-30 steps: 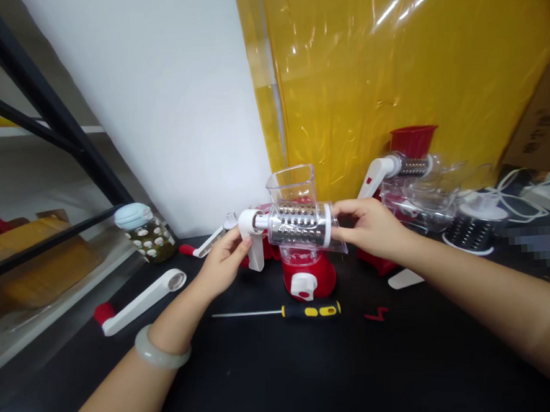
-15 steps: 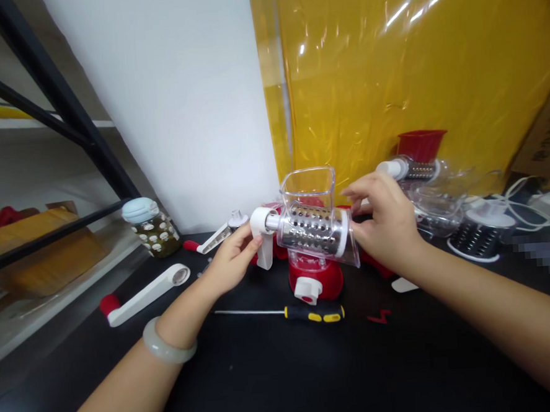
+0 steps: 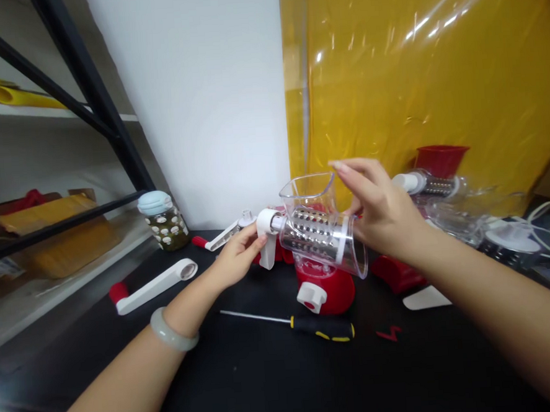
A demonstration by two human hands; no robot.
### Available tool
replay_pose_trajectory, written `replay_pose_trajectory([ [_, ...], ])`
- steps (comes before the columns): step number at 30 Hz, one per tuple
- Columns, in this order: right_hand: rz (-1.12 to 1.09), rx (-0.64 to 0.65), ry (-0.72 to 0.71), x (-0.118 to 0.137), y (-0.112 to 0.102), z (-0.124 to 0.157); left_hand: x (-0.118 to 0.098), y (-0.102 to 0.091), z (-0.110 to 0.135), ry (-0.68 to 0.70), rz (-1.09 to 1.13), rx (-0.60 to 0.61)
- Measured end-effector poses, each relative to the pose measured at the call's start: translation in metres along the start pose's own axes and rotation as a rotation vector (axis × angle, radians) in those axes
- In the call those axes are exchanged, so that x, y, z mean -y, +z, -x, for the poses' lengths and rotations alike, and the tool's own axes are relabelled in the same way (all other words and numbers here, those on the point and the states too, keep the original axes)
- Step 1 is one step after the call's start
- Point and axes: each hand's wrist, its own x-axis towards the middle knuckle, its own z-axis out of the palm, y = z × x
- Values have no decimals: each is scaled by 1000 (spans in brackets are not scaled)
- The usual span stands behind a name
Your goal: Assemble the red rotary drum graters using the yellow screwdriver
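A rotary grater (image 3: pixel 321 237) with a clear housing, a steel drum and a red base (image 3: pixel 329 290) stands on the black table (image 3: pixel 267 380). My left hand (image 3: pixel 236 261) pinches its white crank handle (image 3: pixel 267 237) at the left end. My right hand (image 3: pixel 380 212) hovers at the right side of the clear hopper, fingers spread and raised, palm close to the drum's open end; whether it touches the housing I cannot tell. A jade bangle is on my left wrist.
A yellow-and-black screwdriver (image 3: pixel 310 325) lies in front of the grater. A loose white crank with a red knob (image 3: pixel 152 288) lies at the left, a patterned jar (image 3: pixel 164 222) behind it. More grater parts (image 3: pixel 442 189) and drums stand at the right before a yellow sheet.
My right hand has let go of the drum's right end and lifted up beside the hopper, fingers opening. The view shifted left. My left hand stays on the crank.
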Motion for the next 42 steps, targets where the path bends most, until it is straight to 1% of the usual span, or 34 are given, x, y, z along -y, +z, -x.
replay_pose_trajectory([
  [3, 91, 101, -36, 7, -9, -14, 0, 0, -1, -8, 22, 8],
  [6, 98, 193, -51, 12, -14, -22, 0, 0, -2, -19, 40, 9],
  [9, 101, 222, -52, 14, -14, -24, -1, -1, -2, -28, 54, 3],
  [14, 73, 201, -34, 14, -12, -19, -3, -2, -1, -23, 67, 11],
  [19, -5, 194, -21, 15, -14, -15, -6, 2, 0, -7, 73, 39],
  [25, 4, 207, -33, 21, -16, -15, -11, 7, 2, -5, 106, 19],
  [30, 24, 185, -18, 13, -11, -11, -11, 9, 3, -16, 112, 12],
  [32, 6, 181, -18, 9, -8, -10, -10, 9, 4, -1, 109, -1],
  [37, -60, 186, -15, 5, -5, -7, -7, 8, 4, 68, -1, -3],
  [42, -104, 174, -16, 0, -1, -4, -10, 8, 3, 114, -110, 3],
])
